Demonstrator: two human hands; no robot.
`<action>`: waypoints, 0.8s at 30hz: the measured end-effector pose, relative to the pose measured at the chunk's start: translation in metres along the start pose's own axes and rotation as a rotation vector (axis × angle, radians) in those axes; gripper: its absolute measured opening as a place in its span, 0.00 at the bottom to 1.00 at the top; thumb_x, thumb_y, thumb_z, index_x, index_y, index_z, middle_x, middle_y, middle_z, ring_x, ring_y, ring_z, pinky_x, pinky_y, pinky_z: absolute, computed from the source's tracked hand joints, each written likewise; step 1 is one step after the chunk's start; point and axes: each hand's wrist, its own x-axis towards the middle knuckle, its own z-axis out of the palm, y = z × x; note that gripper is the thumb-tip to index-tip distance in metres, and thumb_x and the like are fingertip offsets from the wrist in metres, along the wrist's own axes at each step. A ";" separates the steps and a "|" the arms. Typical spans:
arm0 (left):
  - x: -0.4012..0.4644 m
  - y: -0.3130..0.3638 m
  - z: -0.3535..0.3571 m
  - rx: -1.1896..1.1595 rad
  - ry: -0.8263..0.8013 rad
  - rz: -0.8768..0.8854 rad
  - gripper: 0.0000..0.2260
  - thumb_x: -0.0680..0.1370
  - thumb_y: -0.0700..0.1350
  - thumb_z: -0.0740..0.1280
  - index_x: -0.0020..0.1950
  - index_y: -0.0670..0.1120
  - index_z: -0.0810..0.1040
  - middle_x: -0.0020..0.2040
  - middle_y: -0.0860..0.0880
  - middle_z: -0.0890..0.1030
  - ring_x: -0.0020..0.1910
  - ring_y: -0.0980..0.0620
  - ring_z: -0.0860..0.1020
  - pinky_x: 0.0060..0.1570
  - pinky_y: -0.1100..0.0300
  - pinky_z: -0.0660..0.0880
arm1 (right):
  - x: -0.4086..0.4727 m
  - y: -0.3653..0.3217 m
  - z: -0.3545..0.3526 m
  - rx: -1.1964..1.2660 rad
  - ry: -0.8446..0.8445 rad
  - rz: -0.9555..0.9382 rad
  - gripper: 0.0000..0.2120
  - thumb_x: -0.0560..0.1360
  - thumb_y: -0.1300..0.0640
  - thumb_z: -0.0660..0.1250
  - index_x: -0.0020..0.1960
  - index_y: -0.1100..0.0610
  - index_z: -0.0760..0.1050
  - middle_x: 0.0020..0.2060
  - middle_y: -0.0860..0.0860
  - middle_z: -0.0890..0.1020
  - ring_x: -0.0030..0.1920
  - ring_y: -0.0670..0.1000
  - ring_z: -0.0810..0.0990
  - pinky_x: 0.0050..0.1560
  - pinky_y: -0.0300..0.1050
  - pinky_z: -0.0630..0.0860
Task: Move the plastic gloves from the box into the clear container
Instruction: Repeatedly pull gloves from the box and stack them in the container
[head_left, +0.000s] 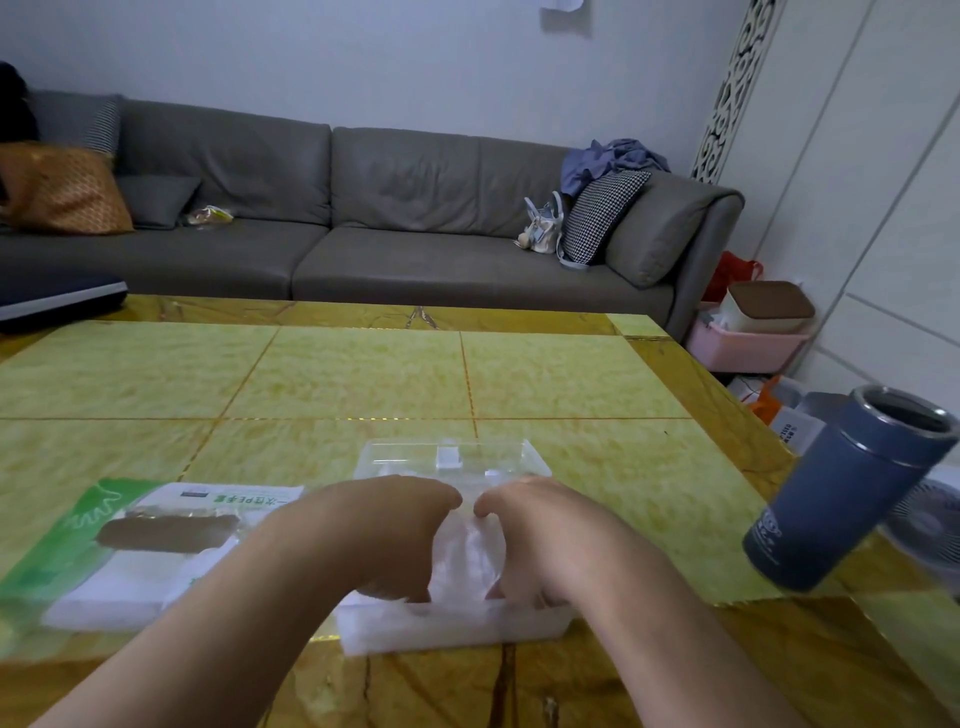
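Observation:
A stack of thin, translucent plastic gloves (467, 556) lies inside the clear container (452, 631) near the table's front edge. My left hand (387, 530) and my right hand (524, 530) press down on the stack from either side, fingers curled onto the plastic. The container's clear lid (452, 457) lies flat just behind my hands. To the left lies the green and white glove box (140, 545), flat on the table with its oval slot facing up.
A blue-grey insulated cup (841, 493) stands at the table's right edge. The yellow-green tiled table (363, 374) stretches back to a grey sofa (363, 208). A dark laptop-like item (57, 296) sits at the far left corner.

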 end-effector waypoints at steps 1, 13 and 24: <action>-0.001 -0.001 -0.001 0.021 0.007 -0.017 0.37 0.77 0.47 0.74 0.81 0.58 0.58 0.71 0.57 0.74 0.67 0.52 0.76 0.58 0.58 0.76 | 0.001 -0.001 -0.002 -0.009 -0.021 0.002 0.29 0.69 0.63 0.76 0.69 0.50 0.77 0.67 0.52 0.73 0.47 0.53 0.83 0.37 0.47 0.81; 0.013 0.004 0.019 0.154 0.097 -0.061 0.19 0.77 0.36 0.67 0.66 0.47 0.68 0.51 0.50 0.73 0.47 0.48 0.72 0.34 0.60 0.64 | 0.005 -0.015 -0.012 -0.048 -0.186 0.006 0.32 0.73 0.58 0.78 0.74 0.51 0.72 0.64 0.55 0.80 0.58 0.59 0.82 0.60 0.55 0.82; 0.005 0.002 0.022 0.071 0.124 -0.044 0.17 0.77 0.35 0.68 0.64 0.45 0.71 0.53 0.48 0.75 0.48 0.48 0.75 0.39 0.59 0.68 | -0.003 -0.021 -0.001 0.113 -0.123 0.096 0.36 0.73 0.65 0.74 0.76 0.46 0.68 0.72 0.56 0.70 0.59 0.58 0.81 0.56 0.51 0.81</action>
